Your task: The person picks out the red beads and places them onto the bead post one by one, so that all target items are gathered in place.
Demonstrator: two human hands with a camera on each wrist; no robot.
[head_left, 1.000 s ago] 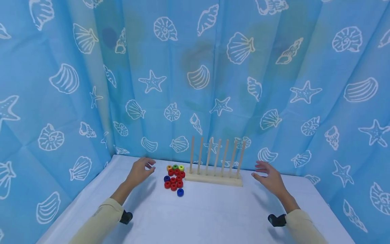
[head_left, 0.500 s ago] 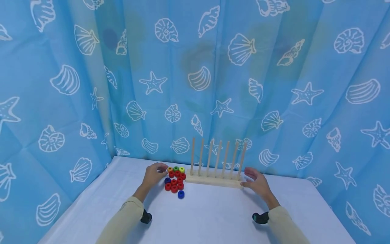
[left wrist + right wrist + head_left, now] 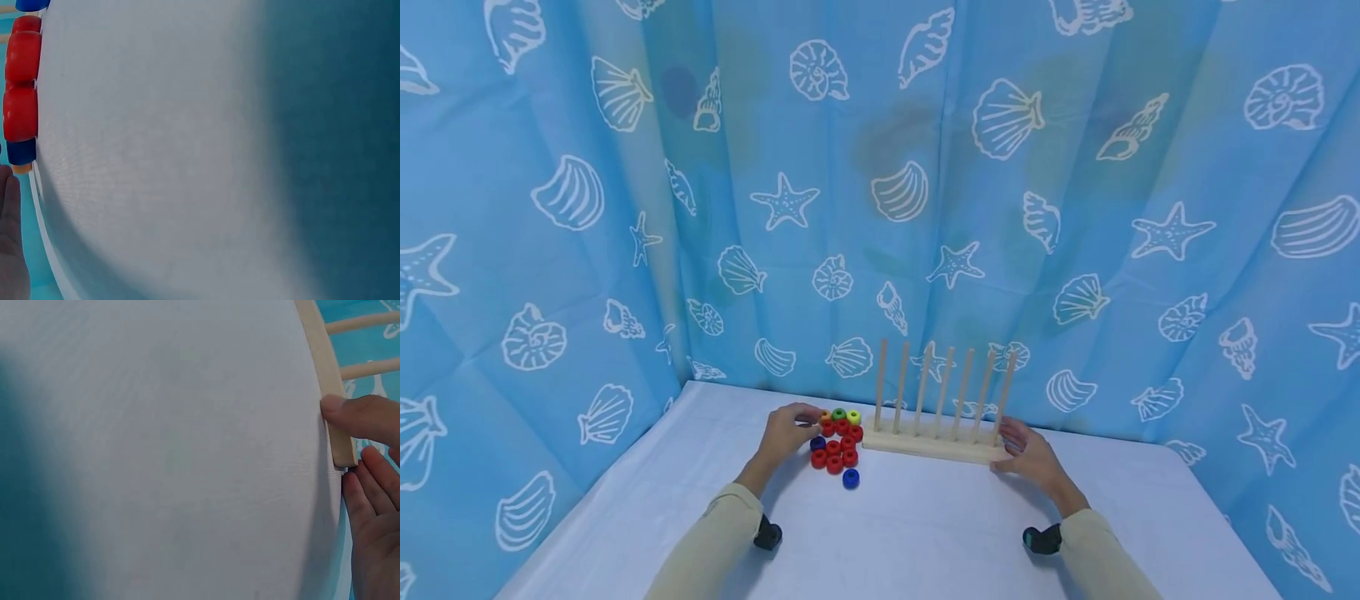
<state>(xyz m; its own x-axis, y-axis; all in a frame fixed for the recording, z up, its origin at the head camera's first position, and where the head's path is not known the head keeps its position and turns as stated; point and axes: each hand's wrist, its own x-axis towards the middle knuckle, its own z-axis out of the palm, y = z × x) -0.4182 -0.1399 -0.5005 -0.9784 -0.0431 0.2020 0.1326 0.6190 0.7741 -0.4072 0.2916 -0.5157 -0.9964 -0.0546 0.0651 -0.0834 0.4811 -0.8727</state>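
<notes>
A wooden rack (image 3: 934, 443) with several upright pegs stands at the back of the white table (image 3: 925, 533). Left of it lies a cluster of rings (image 3: 836, 443): mostly red, with orange, green and yellow ones at the back. One blue ring (image 3: 851, 478) lies apart at the front. My left hand (image 3: 786, 431) sits at the cluster's left edge, fingers loosely curled beside the orange ring, holding nothing that I can see. The left wrist view shows red rings (image 3: 20, 112) and one finger (image 3: 9, 237). My right hand (image 3: 1026, 454) touches the rack's right end; its thumb (image 3: 353, 415) rests on the base (image 3: 322, 369), fingers straight beside it.
A blue curtain (image 3: 880, 208) printed with shells and starfish hangs close behind and along both sides of the table. Black wrist cameras (image 3: 767, 533) sit on both forearms. White cloth stretches from the rack to the near edge.
Both hands moved inward and forward. The left came up to the ring cluster. The right reached the rack's right end and now touches it.
</notes>
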